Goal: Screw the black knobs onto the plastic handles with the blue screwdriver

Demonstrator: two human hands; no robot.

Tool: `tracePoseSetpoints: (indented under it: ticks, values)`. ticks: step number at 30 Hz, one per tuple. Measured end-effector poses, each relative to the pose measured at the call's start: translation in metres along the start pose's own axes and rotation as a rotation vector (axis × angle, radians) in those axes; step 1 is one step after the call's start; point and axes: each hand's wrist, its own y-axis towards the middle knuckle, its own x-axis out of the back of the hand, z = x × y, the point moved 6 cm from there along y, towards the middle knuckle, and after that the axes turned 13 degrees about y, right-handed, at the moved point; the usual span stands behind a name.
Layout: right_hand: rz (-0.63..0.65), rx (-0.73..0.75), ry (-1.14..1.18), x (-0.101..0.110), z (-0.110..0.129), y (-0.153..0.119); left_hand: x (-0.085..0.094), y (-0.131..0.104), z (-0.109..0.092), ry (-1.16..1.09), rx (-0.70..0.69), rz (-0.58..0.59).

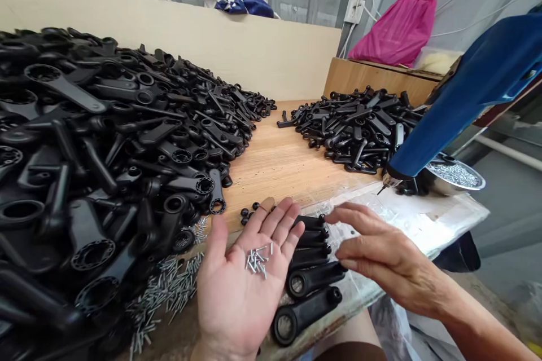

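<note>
My left hand [243, 287] is palm up with fingers stretched out, holding a small heap of silver screws [257, 261] on the palm. Beside it, black plastic crank handles [311, 310] lie in a row along the table edge, round ring ends toward my left hand. My right hand [385, 254] hovers over the narrow ends of this row. Its thumb and a fingertip come together by the second-nearest handle [315, 279]; anything between them is too small to make out. The other fingers reach toward the farther handles.
A large pile of black handles [127, 118] fills the left, with loose screws [169, 282] at its foot. Another black pile [359, 124] lies at the back right. A blue electric screwdriver [457, 96] slants down by a metal bowl of screws [455, 176]. A wooden table [275, 158] shows between.
</note>
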Motion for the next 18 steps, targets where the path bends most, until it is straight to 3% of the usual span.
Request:
tracePoseSetpoints:
  ticks: [3,7,15,18]
  values:
    - [0.111,-0.064,-0.068,-0.014,-0.004,-0.021,-0.003,0.001,0.0,0.024,-0.016,0.026]
    - [0.186,-0.106,-0.083,-0.027,-0.005,-0.027,-0.002,0.002,-0.002,0.041,-0.052,0.04]
    - [0.185,-0.078,-0.157,-0.033,-0.003,-0.021,0.001,0.001,-0.003,0.047,-0.07,0.017]
    - [0.119,-0.028,-0.208,-0.028,0.001,-0.021,0.004,0.003,-0.005,0.05,-0.063,0.003]
